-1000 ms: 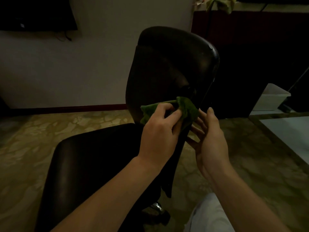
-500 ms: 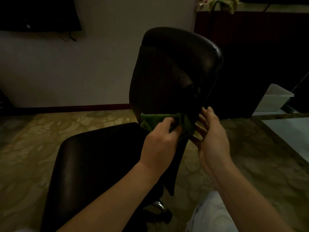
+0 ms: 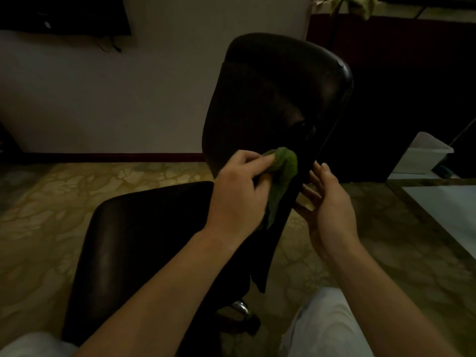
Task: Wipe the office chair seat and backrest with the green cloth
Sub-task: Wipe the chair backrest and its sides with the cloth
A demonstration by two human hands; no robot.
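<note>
Head: white bin (image 3: 427, 155) beyond backrest (image 3: 270, 99).

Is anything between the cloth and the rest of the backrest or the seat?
Nothing visible. The left hand holds the green cloth on the lower backrest; the backrest above and the seat below lie bare. The right hand touches the backrest's right edge, beside the cloth.

a dim, lived-in room, likely a home office: floral carpet (image 3: 128, 181), wall-mounted tv (image 3: 64, 14), dark wooden cabinet (image 3: 412, 86), black office chair (image 3: 270, 99).
</note>
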